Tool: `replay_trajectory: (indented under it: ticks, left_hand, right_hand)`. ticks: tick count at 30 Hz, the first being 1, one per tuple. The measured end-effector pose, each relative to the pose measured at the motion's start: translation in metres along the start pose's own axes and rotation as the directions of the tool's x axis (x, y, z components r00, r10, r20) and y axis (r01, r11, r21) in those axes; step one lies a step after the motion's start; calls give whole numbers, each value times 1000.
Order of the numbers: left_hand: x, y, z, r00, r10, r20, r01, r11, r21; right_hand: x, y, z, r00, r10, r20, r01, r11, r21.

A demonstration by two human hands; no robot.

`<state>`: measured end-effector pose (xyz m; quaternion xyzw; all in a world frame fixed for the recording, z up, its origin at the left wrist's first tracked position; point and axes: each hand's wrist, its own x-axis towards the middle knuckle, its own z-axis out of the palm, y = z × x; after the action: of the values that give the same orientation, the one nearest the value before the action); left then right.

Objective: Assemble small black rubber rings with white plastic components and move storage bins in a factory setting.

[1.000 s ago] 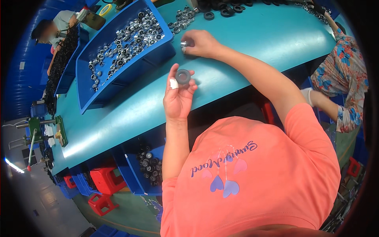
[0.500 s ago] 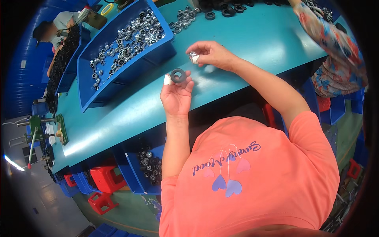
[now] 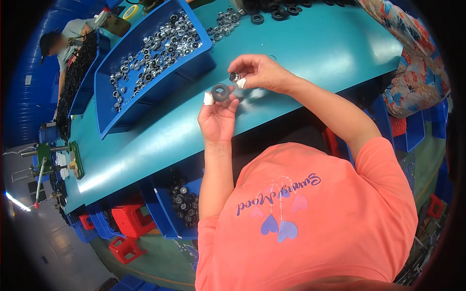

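Note:
My left hand (image 3: 217,116), palm up, grips a black rubber ring (image 3: 220,92) between thumb and fingers, its hole showing. Just to the right, my right hand (image 3: 259,73) pinches a small shiny metal wheel hub (image 3: 235,76) with a dark centre. Each thumb wears a white wrapping. Hub and ring are close together but apart, both held above the teal table (image 3: 160,150). Beyond my hands lies a large blue bin (image 3: 110,82) with many similar metal hubs (image 3: 170,48) in it.
Loose hubs (image 3: 225,23) and black rings (image 3: 279,13) lie at the table's far side. A green hand press (image 3: 43,165) stands at the left end. Below the edge is a bin of dark wheels (image 3: 184,203). Co-workers are at far left and at right, one in a patterned sleeve (image 3: 412,34).
My right hand has turned the metal hub and brought it slightly lower, nearer the ring. My left hand has barely moved. The co-worker at right has drawn their arm back.

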<state>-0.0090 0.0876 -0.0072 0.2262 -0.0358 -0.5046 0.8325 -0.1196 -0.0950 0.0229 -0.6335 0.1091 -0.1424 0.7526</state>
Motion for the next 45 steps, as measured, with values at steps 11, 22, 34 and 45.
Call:
replay_trajectory:
  ticks: [11, 22, 34, 45]
  left_hand:
    - [2, -1, -13, 999, 7, 45, -6, 1000, -21]
    - [3, -8, -7, 995, 103, 21, -104, 985, 137]
    - [2, -5, -12, 997, 76, 23, -78, 993, 92]
    - [1, -6, -15, 998, 54, 41, -54, 999, 3]
  right_hand:
    - [-3, -1, 9, 997, 9, 83, -6, 1000, -27]
    - [-6, -5, 14, 998, 25, 53, -15, 985, -171]
    - [-6, -1, 9, 999, 53, -13, -53, 999, 6]
    - [-6, 4, 9, 999, 51, -10, -52, 998, -31]
